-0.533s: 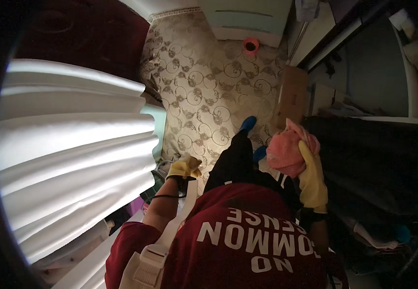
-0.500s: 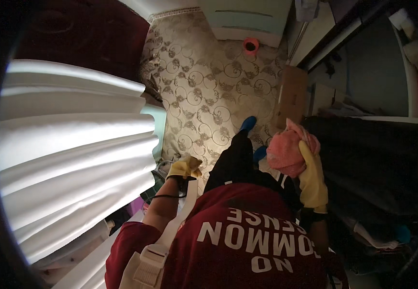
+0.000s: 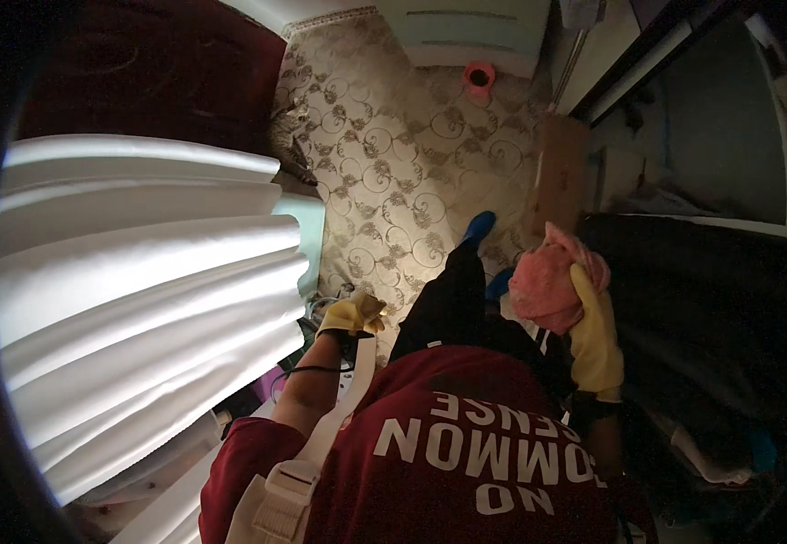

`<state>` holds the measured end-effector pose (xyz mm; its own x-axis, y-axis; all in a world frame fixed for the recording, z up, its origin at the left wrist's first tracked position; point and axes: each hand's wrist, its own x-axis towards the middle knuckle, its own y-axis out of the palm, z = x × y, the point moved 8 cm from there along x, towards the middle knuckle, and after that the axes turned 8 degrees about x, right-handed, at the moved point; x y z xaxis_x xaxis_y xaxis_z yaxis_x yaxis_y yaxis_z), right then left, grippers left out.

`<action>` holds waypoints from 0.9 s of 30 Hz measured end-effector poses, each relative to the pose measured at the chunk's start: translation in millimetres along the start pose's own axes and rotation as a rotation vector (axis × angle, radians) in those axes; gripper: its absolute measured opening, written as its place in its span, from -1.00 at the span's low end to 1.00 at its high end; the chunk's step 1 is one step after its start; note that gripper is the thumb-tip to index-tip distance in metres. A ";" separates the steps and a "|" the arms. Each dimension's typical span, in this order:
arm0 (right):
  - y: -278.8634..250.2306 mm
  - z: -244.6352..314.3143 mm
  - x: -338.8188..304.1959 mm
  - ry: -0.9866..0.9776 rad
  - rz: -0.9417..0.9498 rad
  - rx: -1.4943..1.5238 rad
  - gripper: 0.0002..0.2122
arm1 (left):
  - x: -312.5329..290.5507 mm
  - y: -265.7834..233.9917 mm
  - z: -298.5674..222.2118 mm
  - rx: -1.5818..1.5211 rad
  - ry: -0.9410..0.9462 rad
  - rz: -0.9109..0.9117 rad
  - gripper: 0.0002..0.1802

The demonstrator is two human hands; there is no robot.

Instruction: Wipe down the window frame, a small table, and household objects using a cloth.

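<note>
A bunched pink cloth (image 3: 552, 283) is gripped in my right hand (image 3: 590, 313), which wears a long yellow rubber glove; the thumb side presses against the cloth's right side. It hangs beside my right leg, near the dark clothes. My left hand (image 3: 354, 315), also in a yellow glove, is held low beside the white curtain with its fingers curled in. Whether anything is inside those fingers is hidden.
A white curtain (image 3: 157, 263) fills the left side. Ahead, a small pink bucket (image 3: 479, 80) stands by a pale cabinet (image 3: 461, 36) on the patterned floor (image 3: 384, 172). A cardboard box (image 3: 557, 172) and a pile of dark clothes (image 3: 711, 308) lie on the right.
The whole view has shifted slightly, with the curtain, bucket and box a little further right. Both hands keep the same pose, and the pink cloth stays in my right hand.
</note>
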<state>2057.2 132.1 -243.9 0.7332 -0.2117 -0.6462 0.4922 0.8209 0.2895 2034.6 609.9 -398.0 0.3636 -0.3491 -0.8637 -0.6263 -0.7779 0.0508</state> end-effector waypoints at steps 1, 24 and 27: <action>-5.3 1.4 2.6 -0.012 0.006 -0.066 -0.21 | -3.9 1.7 -7.3 -0.169 -0.115 -0.062 -0.64; 30.6 49.8 40.3 0.014 0.089 -0.006 -0.25 | 31.0 -56.2 37.9 0.817 0.036 -0.204 -0.66; 35.5 52.8 33.6 0.029 0.036 0.008 -0.24 | 27.8 -61.5 29.3 0.798 -0.018 -0.213 -0.66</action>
<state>2124.1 126.2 -218.1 0.7363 -0.1667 -0.6558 0.4698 0.8234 0.3183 2063.0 663.3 -439.9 0.5232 -0.2225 -0.8227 -0.8490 -0.2196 -0.4806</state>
